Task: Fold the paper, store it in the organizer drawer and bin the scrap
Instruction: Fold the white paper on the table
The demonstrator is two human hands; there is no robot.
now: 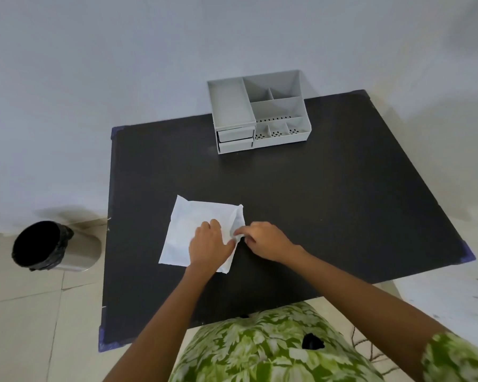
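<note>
A white sheet of paper (186,227) lies on the black table (315,202), creased along its right side. My left hand (209,245) presses flat on the sheet's lower right part. My right hand (265,239) pinches the paper's raised right edge between thumb and fingers. A grey organizer (260,114) stands at the table's far edge, with two small drawers (235,139) at its front left; the upper one sits slightly out. A round bin (39,245) with a black liner stands on the floor to the table's left.
A pale wall rises right behind the organizer. The floor is light tile. My green leaf-patterned clothing fills the bottom of the view, against the table's near edge.
</note>
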